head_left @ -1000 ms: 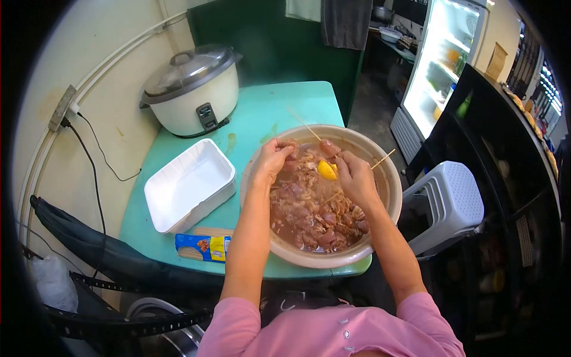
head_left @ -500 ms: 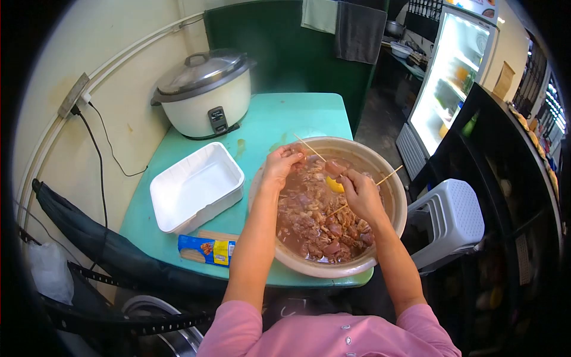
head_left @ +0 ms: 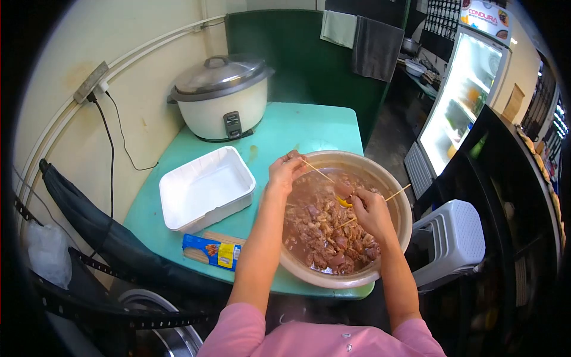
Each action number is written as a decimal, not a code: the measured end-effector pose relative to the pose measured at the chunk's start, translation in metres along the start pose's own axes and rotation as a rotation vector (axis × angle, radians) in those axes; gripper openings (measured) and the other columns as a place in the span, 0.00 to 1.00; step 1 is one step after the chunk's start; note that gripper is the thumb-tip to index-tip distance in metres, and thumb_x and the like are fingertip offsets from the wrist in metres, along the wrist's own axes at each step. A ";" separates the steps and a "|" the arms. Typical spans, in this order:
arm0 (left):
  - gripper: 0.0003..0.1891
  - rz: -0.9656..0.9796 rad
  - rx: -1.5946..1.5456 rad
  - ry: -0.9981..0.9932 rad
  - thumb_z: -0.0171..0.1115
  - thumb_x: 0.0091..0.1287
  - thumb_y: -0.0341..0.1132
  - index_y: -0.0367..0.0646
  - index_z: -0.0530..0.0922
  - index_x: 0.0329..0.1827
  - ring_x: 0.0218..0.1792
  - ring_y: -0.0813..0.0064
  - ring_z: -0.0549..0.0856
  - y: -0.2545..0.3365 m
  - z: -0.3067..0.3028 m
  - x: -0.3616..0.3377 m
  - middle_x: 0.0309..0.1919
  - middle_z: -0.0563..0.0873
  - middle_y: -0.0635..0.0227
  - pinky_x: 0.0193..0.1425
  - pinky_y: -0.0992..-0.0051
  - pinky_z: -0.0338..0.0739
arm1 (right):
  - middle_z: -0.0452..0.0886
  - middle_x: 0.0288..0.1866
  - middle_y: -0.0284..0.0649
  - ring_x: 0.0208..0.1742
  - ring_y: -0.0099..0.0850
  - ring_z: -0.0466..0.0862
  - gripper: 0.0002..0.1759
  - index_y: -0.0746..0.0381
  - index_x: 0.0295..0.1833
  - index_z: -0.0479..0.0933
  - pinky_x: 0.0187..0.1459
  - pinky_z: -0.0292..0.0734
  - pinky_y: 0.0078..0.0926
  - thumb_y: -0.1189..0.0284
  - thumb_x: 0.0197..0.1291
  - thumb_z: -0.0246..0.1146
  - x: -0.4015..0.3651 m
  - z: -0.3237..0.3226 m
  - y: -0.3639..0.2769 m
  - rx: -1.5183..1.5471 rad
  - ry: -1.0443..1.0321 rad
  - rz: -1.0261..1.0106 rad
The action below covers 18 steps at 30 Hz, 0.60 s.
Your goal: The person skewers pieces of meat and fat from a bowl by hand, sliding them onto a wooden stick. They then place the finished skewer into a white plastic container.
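A large round basin [head_left: 407,238] is filled with cut raw meat [head_left: 333,241] in brownish liquid. Over its far left rim, my left hand [head_left: 288,169] pinches the upper end of a thin wooden skewer [head_left: 319,171]. A piece of meat [head_left: 343,190] sits at the skewer's lower end, with my right hand [head_left: 372,211] closed on it. A second wooden skewer [head_left: 399,192] passes through my right hand, its other end near the meat. Beside the right fingertips lies something yellow and curved [head_left: 344,202], partly hidden.
Left of the basin, a white tray [head_left: 205,185] and a blue-labelled pack of skewers [head_left: 208,250] rest on the green table [head_left: 303,128]. A rice cooker [head_left: 223,101] stands behind. A plastic stool [head_left: 452,238] is at the right, near a lit fridge [head_left: 464,95].
The view has shifted, so the table sits lower and further right. My left hand has come to the skewer's upper end. My right hand stays at the meat.
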<state>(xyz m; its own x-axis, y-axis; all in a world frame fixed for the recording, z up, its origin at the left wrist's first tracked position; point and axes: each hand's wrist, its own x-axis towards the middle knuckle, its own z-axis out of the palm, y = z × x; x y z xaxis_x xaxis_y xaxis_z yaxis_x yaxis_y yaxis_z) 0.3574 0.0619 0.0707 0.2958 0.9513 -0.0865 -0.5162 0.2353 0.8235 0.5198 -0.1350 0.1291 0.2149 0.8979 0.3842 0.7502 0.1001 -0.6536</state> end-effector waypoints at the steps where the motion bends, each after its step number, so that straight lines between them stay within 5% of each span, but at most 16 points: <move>1: 0.06 0.005 0.000 0.002 0.62 0.64 0.27 0.38 0.76 0.42 0.41 0.73 0.85 0.001 0.001 -0.002 0.38 0.84 0.62 0.44 0.77 0.84 | 0.78 0.27 0.57 0.32 0.53 0.80 0.10 0.67 0.34 0.79 0.36 0.73 0.44 0.71 0.57 0.57 0.000 0.001 0.004 0.011 0.003 -0.004; 18: 0.07 -0.042 -0.076 0.030 0.63 0.64 0.28 0.38 0.78 0.43 0.44 0.72 0.85 -0.003 -0.002 0.003 0.38 0.85 0.63 0.47 0.77 0.83 | 0.78 0.25 0.55 0.30 0.53 0.80 0.11 0.66 0.31 0.79 0.34 0.73 0.45 0.70 0.57 0.56 -0.001 0.000 0.006 0.021 0.036 -0.007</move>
<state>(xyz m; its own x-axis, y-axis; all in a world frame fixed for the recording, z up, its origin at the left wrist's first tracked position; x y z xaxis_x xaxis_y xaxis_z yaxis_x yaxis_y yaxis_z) 0.3582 0.0650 0.0673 0.2947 0.9457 -0.1373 -0.5637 0.2881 0.7741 0.5241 -0.1359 0.1251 0.2319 0.8813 0.4118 0.7386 0.1160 -0.6641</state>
